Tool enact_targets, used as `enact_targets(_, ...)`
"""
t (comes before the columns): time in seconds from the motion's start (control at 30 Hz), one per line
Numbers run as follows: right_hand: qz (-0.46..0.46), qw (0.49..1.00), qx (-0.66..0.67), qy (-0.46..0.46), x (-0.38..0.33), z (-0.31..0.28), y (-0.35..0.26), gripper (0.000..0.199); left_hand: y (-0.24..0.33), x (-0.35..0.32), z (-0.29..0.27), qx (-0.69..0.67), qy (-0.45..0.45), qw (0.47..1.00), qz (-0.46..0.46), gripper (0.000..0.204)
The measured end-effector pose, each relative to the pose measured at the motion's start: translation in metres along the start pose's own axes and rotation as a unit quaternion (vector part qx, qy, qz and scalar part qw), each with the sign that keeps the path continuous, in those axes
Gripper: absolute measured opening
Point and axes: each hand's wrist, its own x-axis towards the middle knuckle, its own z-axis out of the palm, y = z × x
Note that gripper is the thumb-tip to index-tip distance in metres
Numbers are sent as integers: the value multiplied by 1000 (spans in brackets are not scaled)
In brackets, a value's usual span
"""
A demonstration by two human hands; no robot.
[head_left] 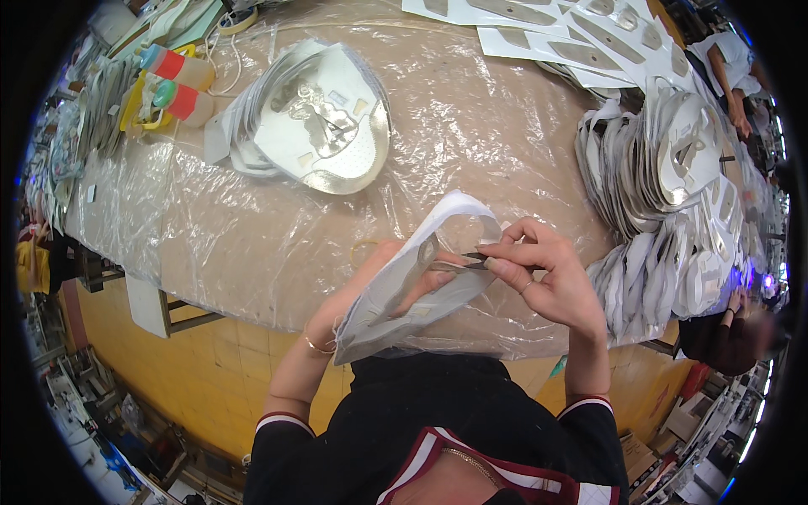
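Note:
My left hand (pixel 370 282) holds a flat grey and white cut piece (pixel 404 290) from underneath, just above the table's near edge. My right hand (pixel 547 273) pinches a small dark strip (pixel 475 259) between thumb and fingers and presses it against the upper part of that piece. A second white layer (pixel 459 210) curls up behind the grey one.
The table (pixel 488 126) is wrapped in clear plastic. A stack of similar silver pieces (pixel 324 118) lies at the far left, a large fanned pile (pixel 673 194) at the right. Two bottles (pixel 181 80) stand at the far left corner. White sheets (pixel 547 34) lie at the back. Another person (pixel 728 59) sits far right.

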Motion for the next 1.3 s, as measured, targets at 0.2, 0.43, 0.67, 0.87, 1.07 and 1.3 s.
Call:
enact_targets(0.2,7,1000,19,-11,-1,-3,-2,20,-4,2,-2,-21,-15,1000,17,24)
enact_targets(0.43,-9,999,-43,-15,-1,-3,-2,21,-2,5,-3,-14,-38,999,16,22)
enact_targets(0.67,0,1000,-5,-16,-2,-9,-3,21,-4,7,-7,-18,-65,997,24,23)
enact_targets(0.87,-3,995,-99,-11,-5,-10,-9,18,0,8,-6,9,-60,998,28,23)
enact_targets(1.07,-5,996,-88,10,-4,-7,-7,17,-3,8,-6,-16,-50,999,-8,26)
enact_targets(1.3,10,994,-110,16,-8,-6,-12,18,-9,11,-2,16,-21,997,67,23)
